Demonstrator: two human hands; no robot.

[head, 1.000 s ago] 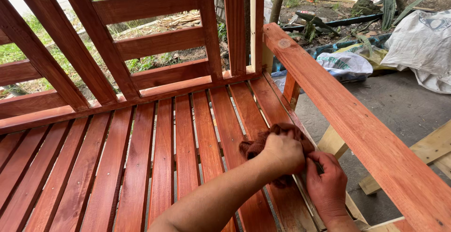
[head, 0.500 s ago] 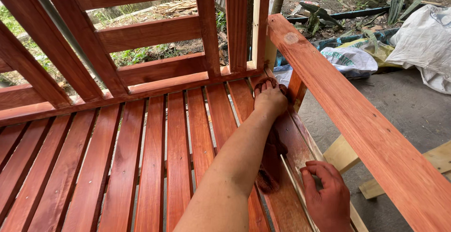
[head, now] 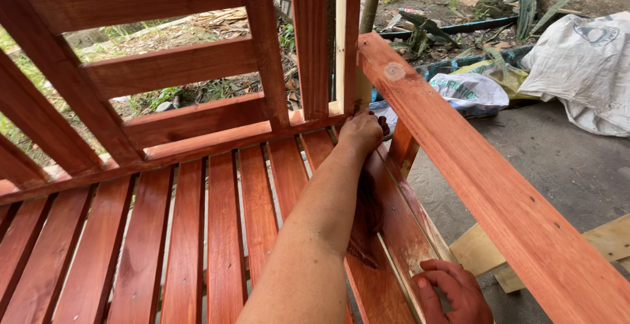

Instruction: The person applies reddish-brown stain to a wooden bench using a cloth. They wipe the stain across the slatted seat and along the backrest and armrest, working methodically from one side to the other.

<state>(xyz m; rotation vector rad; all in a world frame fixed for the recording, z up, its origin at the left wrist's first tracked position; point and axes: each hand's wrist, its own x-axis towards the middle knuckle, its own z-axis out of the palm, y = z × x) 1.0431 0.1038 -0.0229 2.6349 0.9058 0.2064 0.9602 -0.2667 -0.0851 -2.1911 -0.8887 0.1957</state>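
Observation:
A wooden bench stained red fills the view, with a slatted seat (head: 223, 232) and a slatted backrest (head: 170, 68). My left hand (head: 361, 130) reaches across to the seat's far right corner, under the backrest's upright. It presses a dark, stain-soaked rag (head: 369, 216) there, and the rag trails back under my forearm. My right hand (head: 456, 291), smeared red, curls over the seat's right edge rail at the bottom. The wide red armrest plank (head: 485, 186) runs diagonally just right of both hands.
Beyond the armrest lies a concrete floor (head: 558, 160). On it are white sacks (head: 584, 68) and a plastic bag (head: 466, 91). Bare wooden boards (head: 610, 239) lie at the lower right. Dirt, leaves and plants show behind the backrest.
My left hand has slid the rag along the right seat slat from the middle to the far corner. My right hand stayed on the edge rail, and the view has shifted slightly.

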